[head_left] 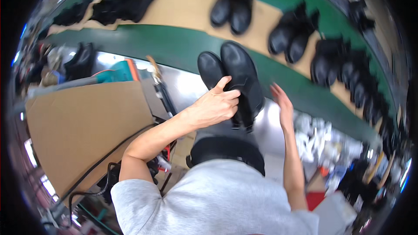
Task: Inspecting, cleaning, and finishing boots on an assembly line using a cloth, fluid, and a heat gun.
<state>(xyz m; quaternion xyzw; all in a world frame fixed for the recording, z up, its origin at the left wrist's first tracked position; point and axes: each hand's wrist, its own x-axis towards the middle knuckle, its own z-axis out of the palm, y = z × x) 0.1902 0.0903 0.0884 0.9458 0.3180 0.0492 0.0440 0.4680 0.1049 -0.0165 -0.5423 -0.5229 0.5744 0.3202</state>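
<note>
A pair of black leather boots [241,66] is held side by side in front of me, rounded toes pointing away. My left hand [220,100] is closed on the pair around the boot shafts, its index finger and thumb showing over the black leather. Part of the shafts is hidden behind the fingers. To the right of the boots, my right hand [283,100] is apart from them, its fingers stretched out and slightly blurred, with nothing in it.
Beyond the boots runs a green conveyor belt [174,45] with cardboard strips [185,6] bearing several black boots [233,6]. A large cardboard sheet [87,126] stands at my left. White crumpled material [320,141] lies on the right. A brush [155,69] stands left of the boots.
</note>
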